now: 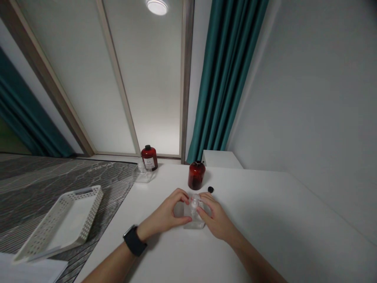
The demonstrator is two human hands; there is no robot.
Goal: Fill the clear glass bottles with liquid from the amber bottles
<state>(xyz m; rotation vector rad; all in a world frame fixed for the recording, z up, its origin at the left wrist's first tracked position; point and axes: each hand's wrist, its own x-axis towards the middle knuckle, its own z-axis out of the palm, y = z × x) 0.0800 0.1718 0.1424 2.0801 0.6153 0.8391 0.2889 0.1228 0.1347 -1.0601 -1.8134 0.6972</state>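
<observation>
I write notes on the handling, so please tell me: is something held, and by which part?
The clear bottle, by its round top, with the right hand; whether the left hand grips too cannot be told.

Red-brown bottle (pixel 196 175) and black cap (pixel 210 189) obstruct far side of clear container (pixel 194 225); passage open rightward over white table (pixel 265 220).
</observation>
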